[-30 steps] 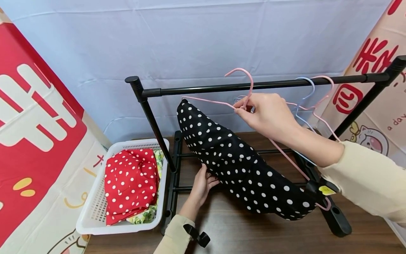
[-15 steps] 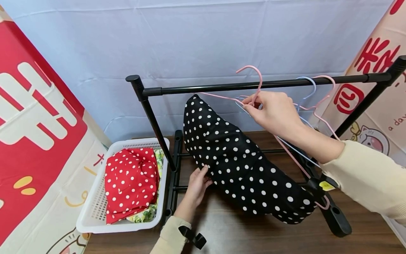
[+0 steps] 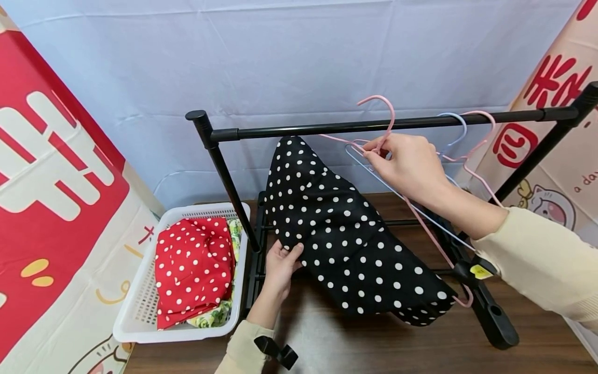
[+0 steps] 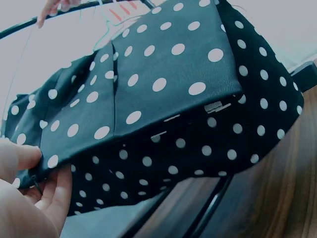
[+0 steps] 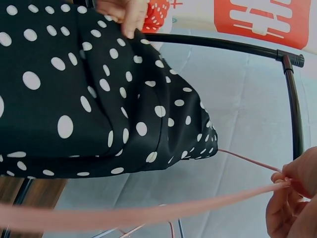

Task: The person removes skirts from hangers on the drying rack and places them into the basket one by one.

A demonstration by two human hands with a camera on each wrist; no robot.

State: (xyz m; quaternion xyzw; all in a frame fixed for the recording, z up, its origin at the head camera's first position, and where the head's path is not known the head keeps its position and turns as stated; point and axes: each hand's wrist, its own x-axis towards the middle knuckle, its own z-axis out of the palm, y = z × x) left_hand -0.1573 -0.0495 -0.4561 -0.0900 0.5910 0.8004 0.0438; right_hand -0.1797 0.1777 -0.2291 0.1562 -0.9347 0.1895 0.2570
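Observation:
A black cloth garment point(image 3: 345, 234) with white polka dots hangs aslant on a pink hanger point(image 3: 391, 117). My right hand point(image 3: 413, 163) pinches this hanger at the base of its hook, which rises in front of the black rail. Cloth covers the outer end of the hanger's left arm; the lower right end pokes out past the fabric. With thumb and fingers my left hand point(image 3: 280, 267) grips the garment's lower left edge. In the left wrist view the edge of the fabric point(image 4: 163, 84) runs between thumb and fingers.
A black rack's top rail point(image 3: 299, 130) crosses behind the garment. Blue hanger point(image 3: 455, 124) and another pink hanger point(image 3: 488, 130) hang toward its right end. On the left, a white basket point(image 3: 126, 311) holds red polka-dot cloth point(image 3: 193, 270) and yellow-green patterned cloth point(image 3: 212, 316). Wooden tabletop point(image 3: 336, 343) lies beneath.
My right hand has moved right with the pink hanger. My left hand has shifted left and down, spreading the garment wider. The hanger's left tip, bare before, is now hidden by cloth.

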